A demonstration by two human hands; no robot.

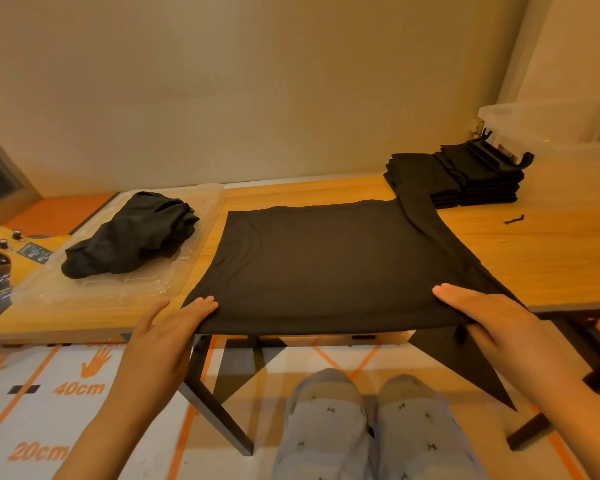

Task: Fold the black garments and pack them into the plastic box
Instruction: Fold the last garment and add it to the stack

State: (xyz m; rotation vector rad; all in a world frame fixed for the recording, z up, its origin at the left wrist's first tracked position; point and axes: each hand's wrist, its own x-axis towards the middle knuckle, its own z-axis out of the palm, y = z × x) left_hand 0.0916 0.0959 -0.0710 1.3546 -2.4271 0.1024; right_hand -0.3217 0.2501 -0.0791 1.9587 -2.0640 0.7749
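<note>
The left hand's fingers (205, 304) lie straight and flat on the near-left corner of the spread garment (326, 265), thumb splayed aside on the desk (534, 254), so the left hand (174, 327) presses and grips nothing. The right hand's fingers (458, 296) also lie flat, on the near-right corner. Its thumb is hidden below the cloth, so I cannot tell whether the right hand (492, 317) pinches the edge.

The spread garment sits mid-desk. Its broad panel has its longer side running 9 to 3 along the desk's near edge. A narrow part reaches off toward 1 o'clock and touches the stack of folded garments (465, 178). At 5 o'clock a pointed flap hangs off the desk edge.

Judged risks: the hanging flap may drag the thin cloth off the desk if either hand lifts. Pulling the narrow part inward could tug the stack askew, and the near edge may wrinkle under uneven pressure.

The plastic box (561, 133) stands at 2 o'clock behind the stack. A crumpled garment (129, 233) waits at 10 o'clock on a clear tray (194, 233).
</note>
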